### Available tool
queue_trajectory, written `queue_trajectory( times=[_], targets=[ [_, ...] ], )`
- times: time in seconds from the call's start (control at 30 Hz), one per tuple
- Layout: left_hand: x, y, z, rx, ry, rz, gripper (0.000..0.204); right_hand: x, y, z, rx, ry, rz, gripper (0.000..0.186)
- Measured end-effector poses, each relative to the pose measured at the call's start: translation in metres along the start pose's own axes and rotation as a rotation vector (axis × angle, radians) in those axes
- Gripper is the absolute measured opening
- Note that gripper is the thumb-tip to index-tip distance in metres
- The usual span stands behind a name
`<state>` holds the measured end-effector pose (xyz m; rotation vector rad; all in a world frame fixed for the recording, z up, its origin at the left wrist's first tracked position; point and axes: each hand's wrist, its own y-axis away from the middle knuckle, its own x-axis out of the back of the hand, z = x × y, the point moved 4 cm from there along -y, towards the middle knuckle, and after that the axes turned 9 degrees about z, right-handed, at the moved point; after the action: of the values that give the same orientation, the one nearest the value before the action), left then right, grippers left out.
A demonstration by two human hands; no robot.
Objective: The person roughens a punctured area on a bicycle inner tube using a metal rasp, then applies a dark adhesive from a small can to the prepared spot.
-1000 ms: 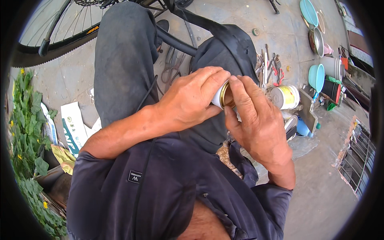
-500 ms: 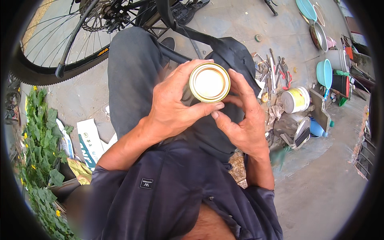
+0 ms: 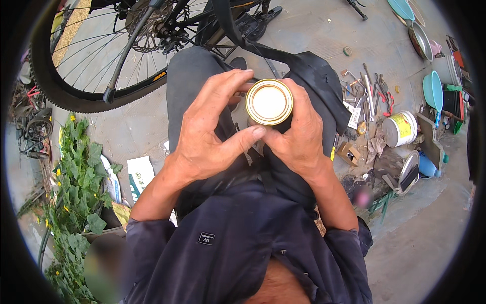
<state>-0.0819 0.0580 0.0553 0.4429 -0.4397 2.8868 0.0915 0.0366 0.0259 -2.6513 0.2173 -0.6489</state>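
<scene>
A small round metal can [image 3: 269,103] with a pale lid and gold rim is held up over my lap, lid facing me. My right hand [image 3: 297,133] is closed on it from the right. Loosely curved and spread, my left hand [image 3: 207,121] is at the can's left, thumb tip just below it; whether its fingertips touch the can is unclear. Dark-trousered knees lie beneath both hands, with a black strip [image 3: 238,35], perhaps an inner tube, draped from the bicycle over the right one.
A bicycle wheel [image 3: 109,55] stands at upper left. Loose tools [image 3: 368,93], a small open box [image 3: 348,152], a white bucket [image 3: 399,129] and basins [image 3: 433,88] lie to the right. Leafy plants [image 3: 76,177] and white sacks [image 3: 139,175] are on the left.
The can has turned from side-on to lid-up. My left hand's fingers have loosened from around it, while my right hand has closed further round its side. The view has shifted toward the bicycle.
</scene>
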Motion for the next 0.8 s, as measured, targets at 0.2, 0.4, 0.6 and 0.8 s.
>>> queue_trajectory(
  times=[0.2,0.4,0.6,0.8],
  targets=[
    [0.012,-0.017,0.012,-0.169,-0.308,-0.235,0.055,-0.016,0.001,0.008,0.075,0.033,-0.021,0.073],
    [-0.004,-0.025,0.024,-0.253,-0.495,-0.370,0.058,-0.023,0.009,0.020,0.089,0.097,-0.024,0.074],
    [-0.019,-0.026,0.023,-0.257,-0.714,-0.540,0.051,-0.028,0.013,0.024,0.111,0.177,-0.051,0.074],
    [-0.020,-0.025,0.021,-0.300,-0.739,-0.539,0.053,-0.032,0.013,0.025,0.135,0.138,-0.030,0.067]
  ],
)
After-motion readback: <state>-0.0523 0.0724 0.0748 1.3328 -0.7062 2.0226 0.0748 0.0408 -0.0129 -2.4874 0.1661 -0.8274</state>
